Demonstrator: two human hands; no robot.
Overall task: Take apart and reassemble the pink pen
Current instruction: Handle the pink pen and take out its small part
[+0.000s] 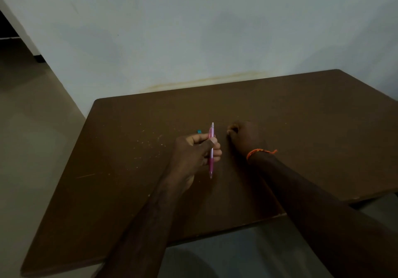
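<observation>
My left hand (193, 153) grips the pink pen (211, 148) around its middle, above the centre of the brown table (129, 191). The pen stands nearly upright in the view, its pale button end pointing away from me and its tip toward me. It looks whole, with a darker pink grip section near the tip. My right hand (244, 136) rests on the table just to the right of the pen, fingers curled into a fist. Whether it holds anything small I cannot tell. An orange thread band circles the right wrist.
A small teal object (199, 131) lies on the table just beyond my left hand. Pale specks and scratches mark the table's left half. A white wall stands behind the far edge. Tiled floor lies to the left.
</observation>
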